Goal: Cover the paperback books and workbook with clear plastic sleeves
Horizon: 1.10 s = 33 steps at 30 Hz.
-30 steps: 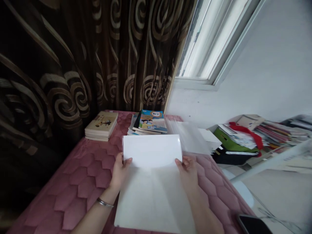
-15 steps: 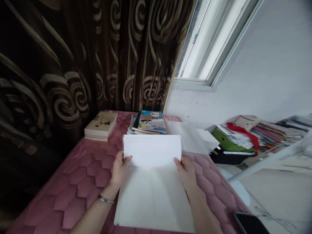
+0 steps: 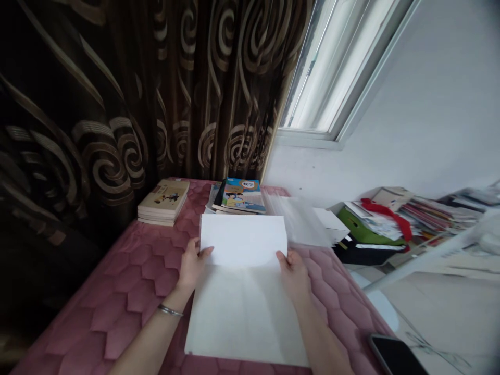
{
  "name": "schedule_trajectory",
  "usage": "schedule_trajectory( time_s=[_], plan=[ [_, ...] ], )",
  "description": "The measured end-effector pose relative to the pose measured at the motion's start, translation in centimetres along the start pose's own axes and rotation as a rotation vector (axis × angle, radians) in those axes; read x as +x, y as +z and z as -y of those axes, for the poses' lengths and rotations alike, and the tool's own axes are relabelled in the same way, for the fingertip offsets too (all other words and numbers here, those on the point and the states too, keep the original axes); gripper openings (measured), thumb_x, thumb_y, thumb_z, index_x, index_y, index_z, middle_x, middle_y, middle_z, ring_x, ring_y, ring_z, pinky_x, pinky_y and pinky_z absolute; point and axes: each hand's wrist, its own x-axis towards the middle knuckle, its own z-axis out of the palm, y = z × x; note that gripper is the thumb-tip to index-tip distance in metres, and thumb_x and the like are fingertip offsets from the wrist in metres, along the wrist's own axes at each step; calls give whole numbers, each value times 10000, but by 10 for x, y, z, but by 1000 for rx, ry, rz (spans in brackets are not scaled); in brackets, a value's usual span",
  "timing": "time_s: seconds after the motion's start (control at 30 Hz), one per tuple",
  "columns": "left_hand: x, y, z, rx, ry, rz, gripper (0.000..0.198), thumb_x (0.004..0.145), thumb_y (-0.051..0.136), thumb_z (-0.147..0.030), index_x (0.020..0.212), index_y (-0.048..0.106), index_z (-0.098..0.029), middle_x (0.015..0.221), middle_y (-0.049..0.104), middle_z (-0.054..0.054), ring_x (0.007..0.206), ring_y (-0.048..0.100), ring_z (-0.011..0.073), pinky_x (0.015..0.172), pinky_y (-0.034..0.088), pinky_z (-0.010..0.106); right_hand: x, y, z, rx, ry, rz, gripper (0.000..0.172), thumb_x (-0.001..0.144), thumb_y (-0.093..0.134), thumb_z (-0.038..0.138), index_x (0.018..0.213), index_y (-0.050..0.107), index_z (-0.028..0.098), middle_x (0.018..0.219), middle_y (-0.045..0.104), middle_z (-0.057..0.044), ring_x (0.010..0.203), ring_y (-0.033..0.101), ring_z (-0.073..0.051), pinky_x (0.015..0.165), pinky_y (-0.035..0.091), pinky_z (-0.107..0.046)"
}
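Note:
A bright white sheet of paper [image 3: 244,239], or a thin stack of them, is held tilted up over the pink quilted surface. My left hand [image 3: 192,265] grips its left edge, thumb on the front and fingers behind. On the opposite edge my right hand [image 3: 294,273] has the same pinch. Below the white paper, a larger off-white sheet [image 3: 246,317] with a faint middle crease spreads toward me between my forearms. Whether the two are joined cannot be made out.
Behind lie a stack of tan books [image 3: 164,202], a pile topped by a blue textbook [image 3: 242,195] and clear plastic sheets [image 3: 299,219]. A phone [image 3: 396,354] rests at the lower right. Papers and a green folder [image 3: 355,224] crowd the right, beside a patterned curtain [image 3: 175,94].
Both hands keep their grip on the white paper. My right hand and the paper's right edge have shifted slightly left; the whole view has moved a little.

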Motion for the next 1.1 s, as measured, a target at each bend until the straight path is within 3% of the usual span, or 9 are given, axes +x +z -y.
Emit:
schedule_trajectory(
  time_s=[0.2, 0.27, 0.37, 0.47, 0.53, 0.63, 0.8, 0.93, 1.1],
  plan=[
    [-27, -2, -48, 574, 306, -208, 396, 846, 522, -190, 1229, 447, -122, 1276, 533, 213, 1169, 532, 323, 903, 446, 482, 3, 8, -11, 30, -83, -70, 436, 803, 427, 609, 622, 254, 252, 577, 285, 69, 556, 345, -133, 545, 293, -263],
    [-54, 1, -71, 700, 451, 52, 310, 854, 507, -151, 1163, 517, -156, 1233, 573, 159, 1140, 547, 286, 926, 440, 457, 4, 9, -13, 34, -96, -69, 445, 806, 433, 615, 624, 253, 251, 584, 286, 68, 558, 341, -131, 548, 291, -263],
    [-102, 8, -86, 785, 623, 671, 291, 834, 605, -267, 1115, 580, -197, 1145, 634, 98, 987, 615, 239, 837, 495, 379, 5, 9, -15, 16, -110, -88, 479, 792, 415, 665, 616, 243, 253, 577, 281, 68, 553, 323, -130, 544, 284, -269],
    [-137, 14, -68, 907, 775, 898, 628, 721, 701, -503, 1226, 557, -159, 1331, 526, 178, 1170, 513, 368, 857, 481, 489, 5, 10, -16, 1, -108, -99, 494, 790, 403, 682, 616, 229, 254, 576, 270, 71, 553, 312, -128, 543, 278, -268],
    [-147, 15, -50, 979, 861, 889, 664, 768, 638, -540, 1293, 520, -151, 1382, 482, 197, 1222, 468, 403, 878, 455, 547, 5, 9, -15, 5, -100, -85, 487, 796, 399, 676, 619, 231, 254, 581, 272, 72, 563, 323, -129, 550, 283, -266],
    [-148, 15, -32, 1034, 1001, 789, 474, 883, 535, -392, 1300, 526, -164, 1342, 532, 187, 1182, 524, 362, 823, 474, 510, 4, 7, -11, 16, -90, -51, 485, 786, 383, 689, 614, 247, 257, 578, 286, 68, 579, 346, -138, 564, 297, -267],
    [-153, 21, -25, 1136, 1155, 643, 382, 887, 444, -211, 1221, 600, -108, 1248, 592, 245, 1100, 587, 394, 705, 486, 509, 1, 1, -4, 13, -75, -33, 481, 765, 379, 699, 607, 262, 261, 566, 302, 63, 592, 364, -148, 572, 307, -270],
    [-155, 20, -35, 1166, 1206, 627, 389, 884, 402, -165, 1200, 609, -74, 1197, 604, 288, 1046, 612, 428, 669, 485, 562, 3, 0, -2, 18, -49, -10, 452, 772, 398, 669, 607, 298, 260, 552, 340, 62, 564, 369, -144, 548, 305, -272],
    [-157, -3, -68, 1233, 1143, 592, 370, 878, 437, -178, 1180, 587, -24, 1117, 615, 337, 929, 663, 422, 623, 513, 540, 6, 6, 3, 7, -100, 63, 478, 722, 432, 696, 547, 316, 267, 492, 385, 41, 516, 384, -151, 513, 301, -291]
  ],
)
